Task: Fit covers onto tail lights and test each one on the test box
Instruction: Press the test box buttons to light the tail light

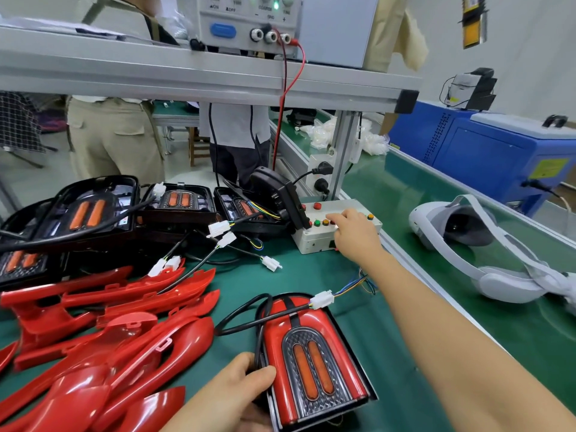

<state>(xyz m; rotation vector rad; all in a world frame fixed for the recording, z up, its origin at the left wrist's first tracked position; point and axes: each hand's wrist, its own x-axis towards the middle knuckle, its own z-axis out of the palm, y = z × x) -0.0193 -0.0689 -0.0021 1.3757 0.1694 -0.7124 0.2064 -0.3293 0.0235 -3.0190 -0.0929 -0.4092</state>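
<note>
A tail light with a red cover [314, 360] lies on the green mat near me, its black cable ending in a white connector [322, 299] joined to thin coloured wires that run toward the test box. My left hand [230, 397] grips the light's left edge. My right hand [355, 233] reaches over the white test box [314, 241], fingers on its row of coloured buttons. The light's two orange strips look unlit.
Several loose red covers [109, 332] are heaped at the left. Uncovered black tail lights [93, 213] with cables are stacked behind them. A power supply [249, 23] sits on the shelf above. A white headset [461, 232] lies on the conveyor at the right. People stand behind the bench.
</note>
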